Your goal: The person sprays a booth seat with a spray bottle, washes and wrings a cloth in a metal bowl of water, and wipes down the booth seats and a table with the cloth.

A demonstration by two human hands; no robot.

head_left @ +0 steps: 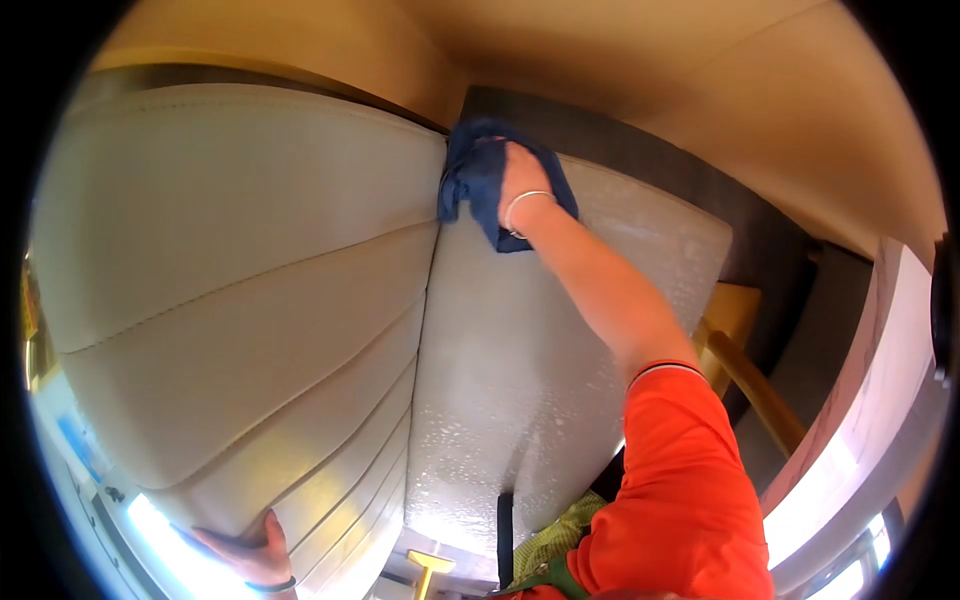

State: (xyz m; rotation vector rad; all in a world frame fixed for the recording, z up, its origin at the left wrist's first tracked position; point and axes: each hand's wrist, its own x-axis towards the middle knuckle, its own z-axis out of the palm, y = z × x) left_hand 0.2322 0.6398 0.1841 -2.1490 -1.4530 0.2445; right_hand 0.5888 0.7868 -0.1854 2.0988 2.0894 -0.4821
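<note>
A dark blue cloth point(480, 185) is under my right hand point(523, 180), pressed against the top of a grey padded seat cushion point(490, 330) beside the seam with the backrest. A band circles the right wrist. Wet drops and foam spots cover the cushion's lower part and right edge. At the lower left, my left hand point(255, 555) rests on the edge of the stitched grey backrest point(250, 240), thumb and fingers apart, holding nothing.
A wooden bar point(755, 390) runs beside the cushion on the right, near a white marbled surface point(850, 430). A dark border point(630, 150) lies along the cushion's far edge. Yellow-green patterned fabric point(560, 535) and a yellow T-shaped piece point(431, 563) are at the bottom.
</note>
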